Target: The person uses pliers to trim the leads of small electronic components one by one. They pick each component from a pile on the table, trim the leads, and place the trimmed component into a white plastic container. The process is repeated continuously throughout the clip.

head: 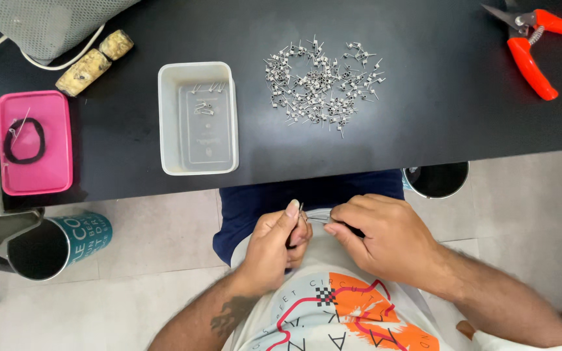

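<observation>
My left hand [274, 240] and my right hand [378, 237] meet in front of my chest, below the edge of the black table [424, 117]. Together they pinch a small metal wire piece [313, 218] between the fingertips; the right hand also grips a thin dark tool, mostly hidden. A pile of small coiled wire springs [320, 81] lies spread on the table beyond my hands. To its left stands a clear plastic tray [167, 117] with a few of the same springs [204, 107] inside.
Red-handled cutters [533, 45] lie at the table's far right. A pink lid [56, 140] with a black hair band sits at left, near two corks [92, 62] and a mesh bag. A teal cup [60, 244] and a black cup [437, 179] stand below the table's edge.
</observation>
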